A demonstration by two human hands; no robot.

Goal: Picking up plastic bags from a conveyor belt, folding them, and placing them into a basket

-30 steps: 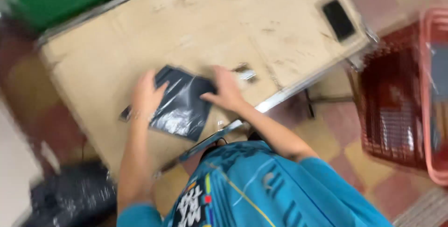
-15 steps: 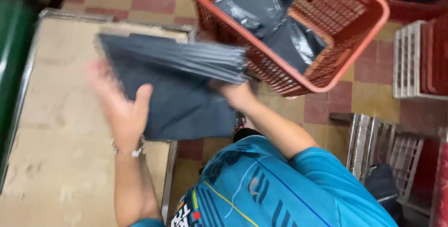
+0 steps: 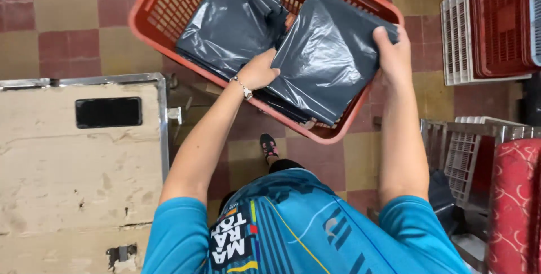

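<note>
Below, tiled floor (image 3: 67, 37), worn table (image 3: 56, 184) nearby.

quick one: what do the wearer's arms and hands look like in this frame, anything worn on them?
Both arms are bare from the short sleeves down. The sleeves belong to a bright blue sports shirt with thin yellow and darker blue stripes and a black patch with white lettering. The left hand has a thin silvery beaded bracelet at the wrist. The right hand shows no gloves, rings or watch.

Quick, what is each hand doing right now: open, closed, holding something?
Left hand: closed on the left edge of the grey plastic package.
Right hand: closed on the same package's right edge, above the red basket.
</note>
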